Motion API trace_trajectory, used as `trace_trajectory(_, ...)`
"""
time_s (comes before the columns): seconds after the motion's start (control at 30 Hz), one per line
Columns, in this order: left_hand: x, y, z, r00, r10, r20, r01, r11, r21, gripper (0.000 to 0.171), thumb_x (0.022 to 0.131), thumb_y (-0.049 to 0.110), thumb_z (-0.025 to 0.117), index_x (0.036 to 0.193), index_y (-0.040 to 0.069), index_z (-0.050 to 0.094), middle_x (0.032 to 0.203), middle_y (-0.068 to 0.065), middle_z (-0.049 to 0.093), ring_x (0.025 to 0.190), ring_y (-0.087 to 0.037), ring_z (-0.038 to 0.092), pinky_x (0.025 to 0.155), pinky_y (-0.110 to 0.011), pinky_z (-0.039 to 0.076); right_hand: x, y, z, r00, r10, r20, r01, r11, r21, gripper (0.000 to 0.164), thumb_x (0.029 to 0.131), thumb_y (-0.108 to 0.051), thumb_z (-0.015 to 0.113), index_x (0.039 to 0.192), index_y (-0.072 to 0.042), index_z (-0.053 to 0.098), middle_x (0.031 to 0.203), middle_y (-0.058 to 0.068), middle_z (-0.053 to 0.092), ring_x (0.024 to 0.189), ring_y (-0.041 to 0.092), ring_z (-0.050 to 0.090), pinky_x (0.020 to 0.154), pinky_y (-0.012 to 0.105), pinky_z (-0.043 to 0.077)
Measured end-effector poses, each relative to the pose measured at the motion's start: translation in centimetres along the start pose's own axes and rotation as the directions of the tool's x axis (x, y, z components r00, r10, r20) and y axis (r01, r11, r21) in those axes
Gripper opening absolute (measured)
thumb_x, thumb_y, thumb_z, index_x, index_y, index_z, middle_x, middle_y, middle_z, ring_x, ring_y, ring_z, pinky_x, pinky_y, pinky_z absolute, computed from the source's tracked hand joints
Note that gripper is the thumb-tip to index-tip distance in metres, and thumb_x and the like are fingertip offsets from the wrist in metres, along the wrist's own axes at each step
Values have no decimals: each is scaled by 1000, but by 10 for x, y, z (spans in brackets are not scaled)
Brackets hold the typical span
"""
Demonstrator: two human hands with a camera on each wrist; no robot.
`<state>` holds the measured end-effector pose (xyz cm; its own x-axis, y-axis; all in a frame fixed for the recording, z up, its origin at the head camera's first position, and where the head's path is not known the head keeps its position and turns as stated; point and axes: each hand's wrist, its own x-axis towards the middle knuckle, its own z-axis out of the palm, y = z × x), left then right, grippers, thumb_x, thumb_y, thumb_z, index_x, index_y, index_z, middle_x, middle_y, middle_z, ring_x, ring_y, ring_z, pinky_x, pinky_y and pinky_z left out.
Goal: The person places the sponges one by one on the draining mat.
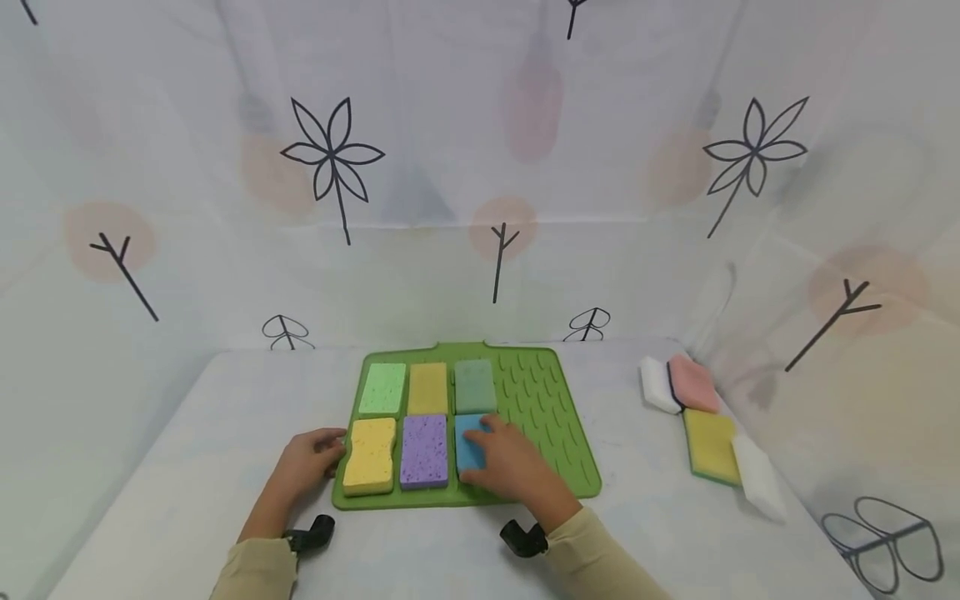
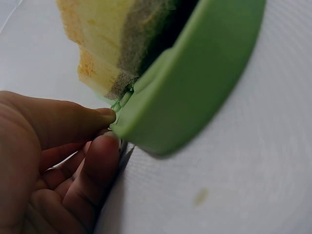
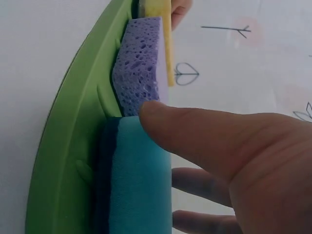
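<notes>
A ridged green drying mat (image 1: 543, 400) lies on the table with two rows of sponges on it. My left hand (image 1: 309, 458) pinches the mat's left edge between thumb and finger, beside the yellow sponge (image 1: 370, 454). With thumb and fingers spread around it, my right hand (image 1: 517, 467) holds the blue sponge (image 3: 144, 180) at the front row's right end; the hand covers part of it. A purple sponge (image 1: 424, 450) sits between the yellow and blue ones. Behind them are a light green sponge (image 1: 383, 388), a mustard-yellow sponge (image 1: 428, 388) and a grey-green sponge (image 1: 475, 386).
To the right of the mat lie a white sponge (image 1: 658, 384), a pink sponge (image 1: 693, 382), a yellow sponge with a green underside (image 1: 711, 447) and another white piece (image 1: 757, 479). A patterned cloth (image 1: 420, 275) hangs behind the table.
</notes>
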<state>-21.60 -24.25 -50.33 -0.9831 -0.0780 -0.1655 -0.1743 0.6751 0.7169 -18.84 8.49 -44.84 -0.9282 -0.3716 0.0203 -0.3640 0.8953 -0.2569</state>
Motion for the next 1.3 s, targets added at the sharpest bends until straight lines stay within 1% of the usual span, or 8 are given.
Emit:
trace_trajectory(0.23,0,-1,0,1000,-16,-5,16,1000,-18,40,85,26,57,123,11,56,98,-5,61,71,-11,57,63,-25,45,-1,-2,2,999,-1,-34,1,1000,-14,62,74,-51,66,127,-20,54,136,12,42,115,40,47,84,49,47)
trace_trajectory(0.33,0,0,0,1000,-22,-1,22,1000,-16,40,85,26,57,123,12,56,98,-5,61,71,-11,57,63,-25,45,-1,-3,1,999,0,-34,0,1000,-10,62,74,-51,66,127,-20,54,136,12,42,114,39,48,83,49,47)
trace_trajectory(0.47,-2,2,-2,1000,-14,3,14,1000,-14,40,85,25,56,123,11,56,98,-5,61,72,-11,57,63,-25,45,-1,-3,0,999,-10,-32,10,1000,3,64,73,-51,66,127,-19,53,136,13,41,115,40,47,84,49,46)
trace_trajectory(0.6,-1,3,-3,1000,12,-5,-12,1000,-9,41,85,25,56,123,9,56,99,-6,61,72,-11,57,63,-25,45,0,-2,-3,1000,-11,-29,12,1000,21,66,72,-54,66,127,-19,52,138,14,39,116,40,47,88,50,45)
trace_trajectory(0.87,0,1,-1,1000,16,3,-16,1000,-19,41,85,25,57,123,9,56,98,-6,61,71,-11,58,62,-25,45,-3,1,-12,999,-26,-48,29,997,65,63,73,-53,66,125,-18,54,136,15,42,115,37,50,90,49,44)
trace_trajectory(0.97,2,1,-1,1000,21,0,-21,1000,-24,42,85,25,57,123,8,55,99,-6,61,71,-11,58,62,-25,46,-4,3,-17,999,-21,-47,24,997,72,62,74,-52,65,125,-19,54,136,14,43,116,35,50,91,49,43)
trace_trajectory(1.2,0,0,0,1000,22,-11,-22,1000,-12,40,85,26,56,121,9,57,89,-3,61,67,-12,56,62,-26,43,-7,9,-25,1000,-14,-22,17,991,130,60,76,-51,64,126,-20,53,137,13,41,116,33,50,90,49,44)
trace_trajectory(1.3,-1,0,1,1000,24,-15,-25,1000,-16,39,85,25,56,121,9,57,88,-3,61,67,-12,55,61,-26,43,-8,12,-28,1000,-15,-19,18,987,159,59,78,-49,63,127,-19,52,137,13,41,114,32,51,89,49,44)
